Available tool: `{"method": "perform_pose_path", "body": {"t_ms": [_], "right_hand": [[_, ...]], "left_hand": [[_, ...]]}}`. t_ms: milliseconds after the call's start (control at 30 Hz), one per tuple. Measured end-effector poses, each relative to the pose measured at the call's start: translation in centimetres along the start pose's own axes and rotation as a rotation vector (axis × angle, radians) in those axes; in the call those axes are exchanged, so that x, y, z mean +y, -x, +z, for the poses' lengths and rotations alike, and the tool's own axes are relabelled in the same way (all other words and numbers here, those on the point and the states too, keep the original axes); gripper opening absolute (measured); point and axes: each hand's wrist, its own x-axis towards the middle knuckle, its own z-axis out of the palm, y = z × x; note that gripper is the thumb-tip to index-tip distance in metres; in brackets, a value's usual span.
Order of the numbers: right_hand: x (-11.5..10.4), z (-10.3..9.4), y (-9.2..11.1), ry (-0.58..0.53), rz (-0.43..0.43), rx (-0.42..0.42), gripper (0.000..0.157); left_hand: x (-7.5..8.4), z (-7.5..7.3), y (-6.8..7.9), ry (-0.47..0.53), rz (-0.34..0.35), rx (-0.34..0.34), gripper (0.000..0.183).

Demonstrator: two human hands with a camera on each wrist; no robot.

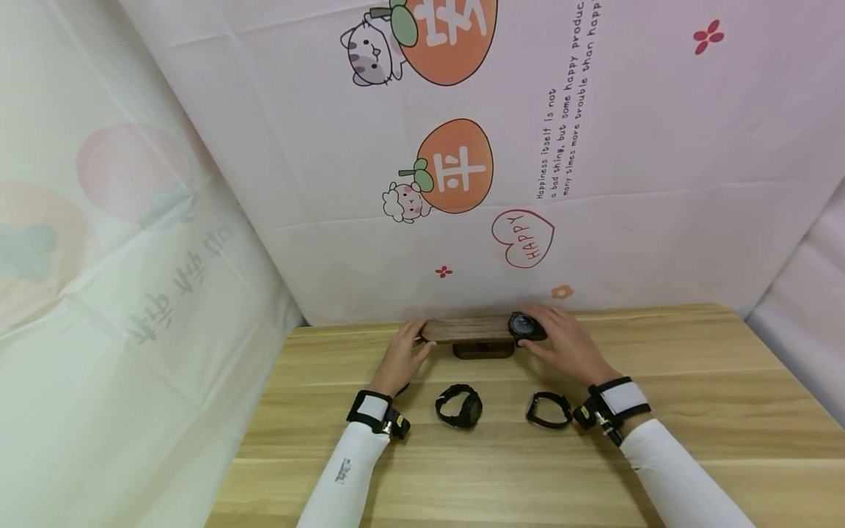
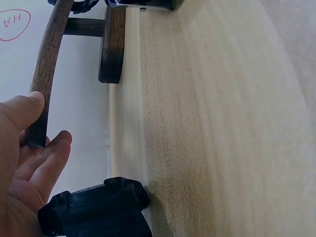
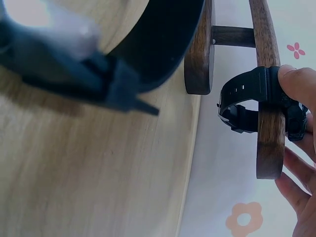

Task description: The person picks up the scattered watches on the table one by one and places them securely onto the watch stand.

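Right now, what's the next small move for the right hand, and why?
Probably have the right hand slide the watch slightly inward along the wooden bar. Its strap loops the bar near one end, while the left hand holds the other end; a second watch and a black band lie on the table and may need room.

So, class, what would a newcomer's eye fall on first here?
The orange fruit drawings on the pale backdrop probably catch it first. Next comes the black watch looped round the wooden bar near its right end, gripped by the right hand; the left hand holds the other end.
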Motion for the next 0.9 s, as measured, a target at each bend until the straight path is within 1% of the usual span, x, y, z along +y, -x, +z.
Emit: {"method": "perform_pose_path", "body": {"t_ms": [233, 533, 900], "right_hand": [[0.01, 0.22, -0.16, 0.013, -0.019, 0.012, 0.068], [-0.10, 0.25, -0.29, 0.012, -0.020, 0.017, 0.067], [-0.28, 0.34, -0.39, 0.018, -0.019, 0.023, 0.067]], "left_hand": [[-0.23, 0.03, 0.02, -0.007, 0.008, -0.003, 0.057], [-0.11, -0.12, -0.03, -0.002, -0.020, -0.030, 0.059], [0.08, -0.10, 0.10, 0.016, -0.028, -0.029, 0.057]]}}
